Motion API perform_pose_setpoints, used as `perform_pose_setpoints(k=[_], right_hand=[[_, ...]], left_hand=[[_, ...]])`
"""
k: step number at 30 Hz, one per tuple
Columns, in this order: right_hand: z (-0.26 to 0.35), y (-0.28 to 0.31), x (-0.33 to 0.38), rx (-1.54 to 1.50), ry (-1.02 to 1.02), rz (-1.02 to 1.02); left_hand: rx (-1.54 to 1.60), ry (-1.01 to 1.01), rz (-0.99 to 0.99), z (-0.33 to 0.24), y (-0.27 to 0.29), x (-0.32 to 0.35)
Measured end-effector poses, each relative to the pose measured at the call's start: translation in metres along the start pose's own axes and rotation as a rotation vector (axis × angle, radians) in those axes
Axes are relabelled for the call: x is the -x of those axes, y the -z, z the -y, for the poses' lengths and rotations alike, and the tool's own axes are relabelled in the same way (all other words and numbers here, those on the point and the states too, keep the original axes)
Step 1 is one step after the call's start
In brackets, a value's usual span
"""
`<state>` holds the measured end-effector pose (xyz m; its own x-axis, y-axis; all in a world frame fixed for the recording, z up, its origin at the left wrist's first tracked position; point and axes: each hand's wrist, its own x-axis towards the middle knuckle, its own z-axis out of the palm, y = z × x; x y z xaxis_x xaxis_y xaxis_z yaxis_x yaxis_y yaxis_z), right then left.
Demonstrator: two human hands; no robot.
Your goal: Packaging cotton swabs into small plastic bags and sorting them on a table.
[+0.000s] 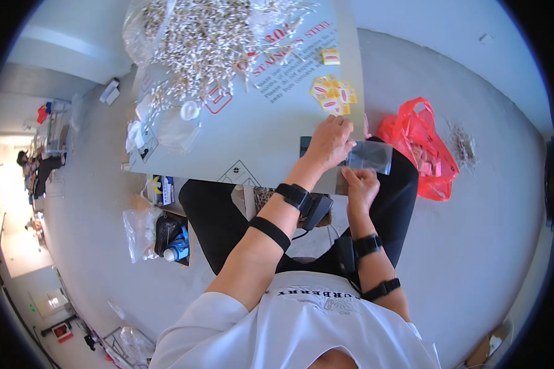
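A small clear plastic bag [375,158] hangs over my right thigh at the table's near right corner. My right hand [361,187] is closed in a pinch on its near edge. My left hand [330,144] is beside the bag's left end, fingers curled together at the near side of a pile of small yellow-and-white packets [332,91]. Whatever is between those fingers, if anything, is hidden. One more yellow packet block [330,56] lies farther back. A dark flat piece [305,145] shows at the table edge left of my left hand.
A large heap of white-tipped cotton swabs [197,49] spills from a clear bag across the metal-sheet table [240,135]. A white round lid [190,111] sits near it. On the floor right stands a red plastic bag [434,154] with pink packs; a box with a blue bottle [177,247] stands left.
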<state>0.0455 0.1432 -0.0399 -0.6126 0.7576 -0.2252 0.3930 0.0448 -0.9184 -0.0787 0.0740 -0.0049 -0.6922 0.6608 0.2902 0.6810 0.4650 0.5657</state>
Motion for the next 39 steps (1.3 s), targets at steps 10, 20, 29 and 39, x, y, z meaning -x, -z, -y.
perform_pose_setpoints(k=[10,20,29,39], right_hand=[[0.041,0.021,0.037,-0.266,0.105,0.302],[0.064,-0.072,-0.008,0.077,0.394,0.6],[0.071,-0.1,-0.042,0.15,0.53,0.474],[0.085,-0.107,-0.039,0.525,0.981,0.522]], left_hand=[[0.161,0.345,-0.505,0.128,0.076,0.019],[-0.367,0.823,-0.256,0.158,0.117,-0.041],[-0.343,0.831,-0.087,0.15,0.107,-0.015],[-0.411,0.573,-0.432,0.18,0.125,-0.058]])
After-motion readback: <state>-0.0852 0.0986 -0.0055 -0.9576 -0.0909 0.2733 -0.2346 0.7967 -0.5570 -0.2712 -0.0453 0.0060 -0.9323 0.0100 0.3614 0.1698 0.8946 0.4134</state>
